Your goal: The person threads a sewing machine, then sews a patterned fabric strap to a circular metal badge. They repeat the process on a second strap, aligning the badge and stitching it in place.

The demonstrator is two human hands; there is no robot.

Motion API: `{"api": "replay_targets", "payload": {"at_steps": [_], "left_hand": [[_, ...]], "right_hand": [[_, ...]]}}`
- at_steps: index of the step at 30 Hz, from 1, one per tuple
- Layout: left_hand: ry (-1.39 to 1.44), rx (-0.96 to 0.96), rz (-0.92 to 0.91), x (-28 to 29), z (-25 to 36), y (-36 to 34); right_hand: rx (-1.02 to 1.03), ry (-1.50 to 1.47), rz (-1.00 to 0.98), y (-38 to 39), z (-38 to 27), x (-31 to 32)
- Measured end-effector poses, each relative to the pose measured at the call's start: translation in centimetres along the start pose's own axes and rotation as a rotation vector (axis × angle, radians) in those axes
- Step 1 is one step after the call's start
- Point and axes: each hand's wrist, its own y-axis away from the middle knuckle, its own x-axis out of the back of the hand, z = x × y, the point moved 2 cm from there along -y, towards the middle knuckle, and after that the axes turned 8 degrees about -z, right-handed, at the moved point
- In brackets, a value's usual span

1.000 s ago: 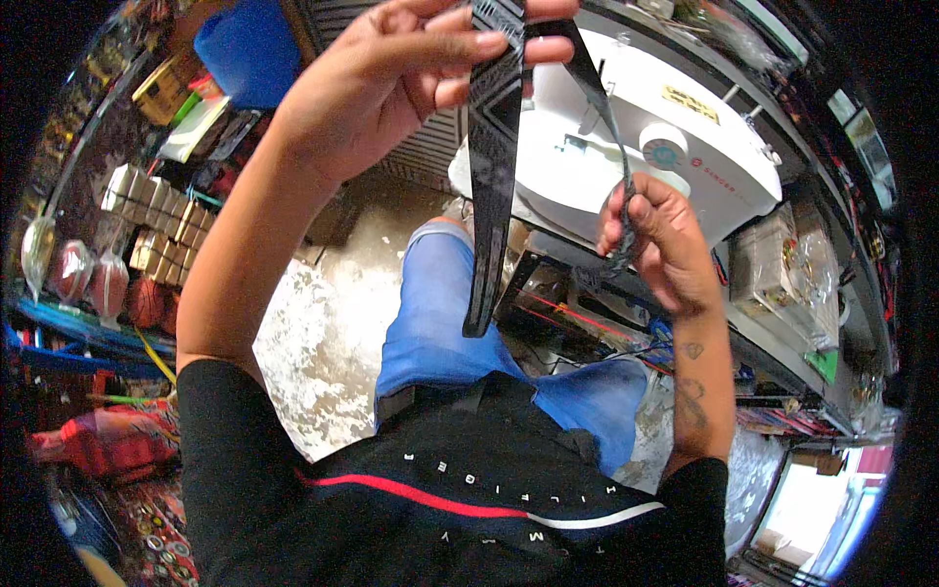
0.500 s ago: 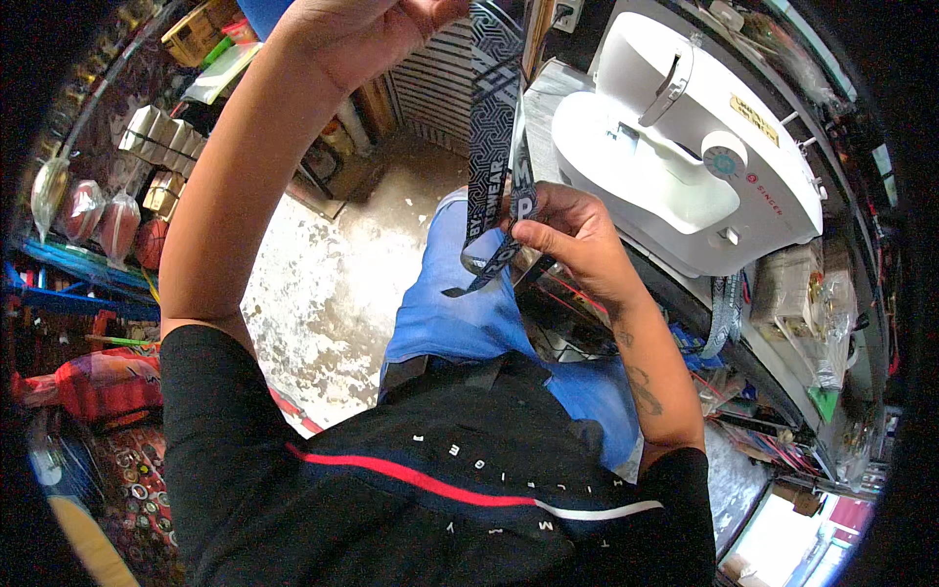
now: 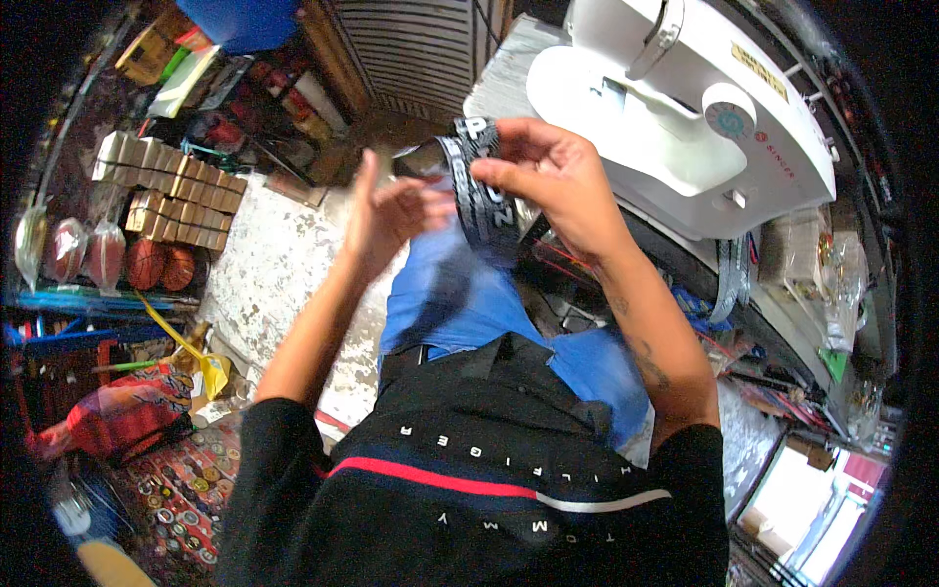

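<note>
Grey-topped bench (image 3: 502,86): a white, rounded plastic sewing machine (image 3: 782,161) stands on it; a pale, boxy bundle (image 3: 794,249) in clear plastic lies to its right.
Blue-edged shelf (image 3: 83,299): round, reddish-brown balls (image 3: 147,264), some wrapped, line it.
Worn grey floor (image 3: 264,274): mottled with flaking white patches.

The person wears a black T-shirt (image 3: 421,548) with short sleeves (image 3: 690,479). A stripe (image 3: 430,474), part red and part white, runs across the front, with small white letters (image 3: 476,452) above and below. The pants (image 3: 469,303) are blue. Dark drawings (image 3: 649,360) mark the right forearm (image 3: 675,342). The left hand (image 3: 380,213) and right hand (image 3: 558,186) are bare.
</note>
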Motion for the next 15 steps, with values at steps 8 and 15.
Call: {"api": "replay_targets", "payload": {"at_steps": [8, 15], "left_hand": [[-0.243, -0.111, -0.492, -5.8, -1.1, 2.1], [-0.123, -0.256, -0.349, -5.1, 1.6, 1.2]], "right_hand": [[-0.163, 0.239, -0.01, -2.8, 2.3, 1.7], [-0.309, 0.065, 0.043, 1.9, 3.2, 1.4]]}}
